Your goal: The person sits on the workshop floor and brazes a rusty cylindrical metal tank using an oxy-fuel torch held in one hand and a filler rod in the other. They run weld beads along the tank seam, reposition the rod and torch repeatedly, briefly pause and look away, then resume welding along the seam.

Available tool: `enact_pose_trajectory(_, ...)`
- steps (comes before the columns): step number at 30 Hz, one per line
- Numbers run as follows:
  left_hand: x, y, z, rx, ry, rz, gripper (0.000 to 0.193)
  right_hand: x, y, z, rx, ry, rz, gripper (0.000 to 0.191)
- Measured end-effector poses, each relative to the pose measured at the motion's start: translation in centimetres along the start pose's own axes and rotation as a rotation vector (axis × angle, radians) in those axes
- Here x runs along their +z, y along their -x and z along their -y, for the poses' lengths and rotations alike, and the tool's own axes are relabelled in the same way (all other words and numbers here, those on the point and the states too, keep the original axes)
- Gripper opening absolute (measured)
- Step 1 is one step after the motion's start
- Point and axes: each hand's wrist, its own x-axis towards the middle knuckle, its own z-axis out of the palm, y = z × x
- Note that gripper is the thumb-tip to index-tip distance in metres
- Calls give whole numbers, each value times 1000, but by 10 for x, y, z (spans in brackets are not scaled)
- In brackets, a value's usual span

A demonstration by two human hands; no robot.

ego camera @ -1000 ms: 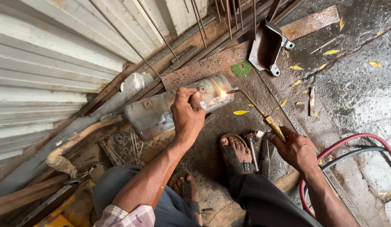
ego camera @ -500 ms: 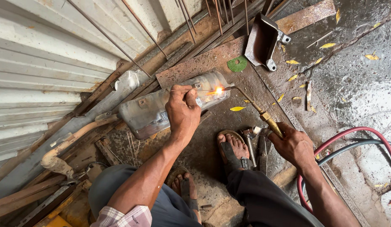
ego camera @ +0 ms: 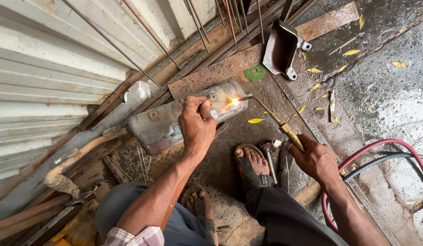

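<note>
Your right hand (ego camera: 317,160) grips the brass torch (ego camera: 284,129); left hand (ego camera: 197,122) fingers pinch thin filler rod (ego camera: 207,101) over dented grey muffler (ego camera: 170,120), flame beside it.

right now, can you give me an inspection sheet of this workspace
surface: rusty steel plate on wet ground
job's things: silver muffler lying on the plate; torch flame at its right end; thin filler rod meeting the flame
clutter: green disc, dark metal bracket, tools by the sandalled foot, yellow leaves
fingers: left hand pinches the rod; right hand grips the torch
cables: red and dark hoses loop at right
surroundings: corrugated shutter, leaning steel rods
</note>
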Motion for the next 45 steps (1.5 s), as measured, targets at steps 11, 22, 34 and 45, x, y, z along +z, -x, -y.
enact_pose_trajectory(11,4,-1,-1,-24,-14,5,7,-1,1,-2,-23,25,-17,43)
enact_pose_trajectory(22,5,-1,6,-8,3,15,10,-4,2,1,6,-7,8,44)
enact_pose_trajectory(34,7,-2,4,-41,23,20,10,-7,3,0,-49,-1,-30,38)
enact_pose_trajectory(45,6,-1,0,-57,2,22,10,-6,4,-1,-113,-17,-87,39)
